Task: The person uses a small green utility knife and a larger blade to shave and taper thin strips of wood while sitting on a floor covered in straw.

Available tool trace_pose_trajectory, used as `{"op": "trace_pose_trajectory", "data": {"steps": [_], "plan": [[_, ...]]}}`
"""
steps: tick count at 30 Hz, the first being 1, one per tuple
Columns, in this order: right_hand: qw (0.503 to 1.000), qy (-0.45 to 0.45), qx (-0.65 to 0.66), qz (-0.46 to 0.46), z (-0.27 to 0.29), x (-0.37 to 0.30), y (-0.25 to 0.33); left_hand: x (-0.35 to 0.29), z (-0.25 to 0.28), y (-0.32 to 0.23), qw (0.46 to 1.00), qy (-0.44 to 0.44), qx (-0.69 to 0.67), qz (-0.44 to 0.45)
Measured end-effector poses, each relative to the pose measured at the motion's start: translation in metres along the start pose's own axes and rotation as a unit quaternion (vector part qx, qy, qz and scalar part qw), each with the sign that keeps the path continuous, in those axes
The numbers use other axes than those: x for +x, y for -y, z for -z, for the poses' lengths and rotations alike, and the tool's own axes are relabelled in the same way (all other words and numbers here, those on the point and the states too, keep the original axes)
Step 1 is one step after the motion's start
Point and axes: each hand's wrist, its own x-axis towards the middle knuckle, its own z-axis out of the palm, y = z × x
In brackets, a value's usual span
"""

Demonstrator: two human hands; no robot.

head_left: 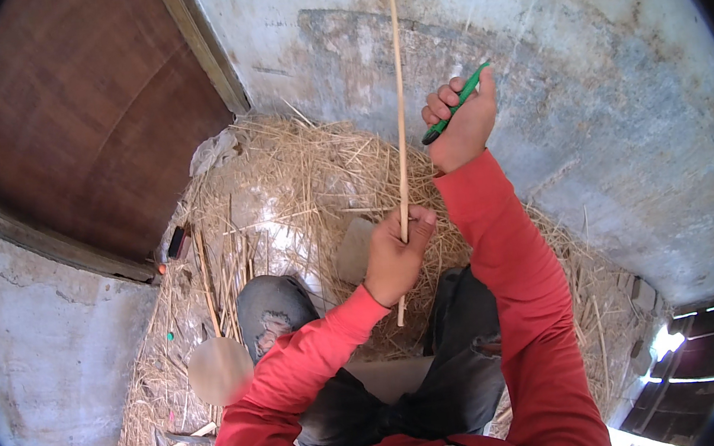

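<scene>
My left hand (pixel 395 254) is closed around the lower part of a long, thin, pale wooden stick (pixel 399 105). The stick stands nearly upright in the picture, running out past its top edge, and its lower end shows below my fist between my knees. Up and to the right, my right hand (pixel 462 120) grips a slim green tool (pixel 469 89) with a dark end, shaped like a utility knife. No blade can be made out on it. This hand is raised in front of the wall, apart from the stick.
Loose straw and shavings (pixel 324 161) cover the floor around my legs. A stained plaster wall (pixel 584 68) rises ahead, with a brown wooden door (pixel 85 121) at far left. More thin sticks (pixel 206 278) and a small dark object (pixel 176 242) lie left of my knee.
</scene>
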Motion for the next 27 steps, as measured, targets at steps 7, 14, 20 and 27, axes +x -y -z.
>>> {"op": "trace_pose_trajectory", "data": {"steps": [7, 14, 20, 27], "plan": [[0.861, 0.227, -0.449, 0.08, 0.014, -0.011, 0.014, 0.01, 0.047, -0.029, 0.987, -0.065, 0.145, -0.027], [0.61, 0.399, -0.68, 0.078, 0.033, -0.059, -0.008, -0.001, 0.078, -0.042, 0.999, 0.004, 0.006, 0.036], [0.553, 0.424, -0.714, 0.062, 0.048, -0.073, -0.023, -0.007, 0.095, -0.045, 0.994, 0.041, -0.03, 0.092], [0.558, 0.428, -0.708, 0.063, 0.055, -0.078, -0.025, -0.013, 0.104, -0.043, 0.989, 0.052, -0.055, 0.131]]}}
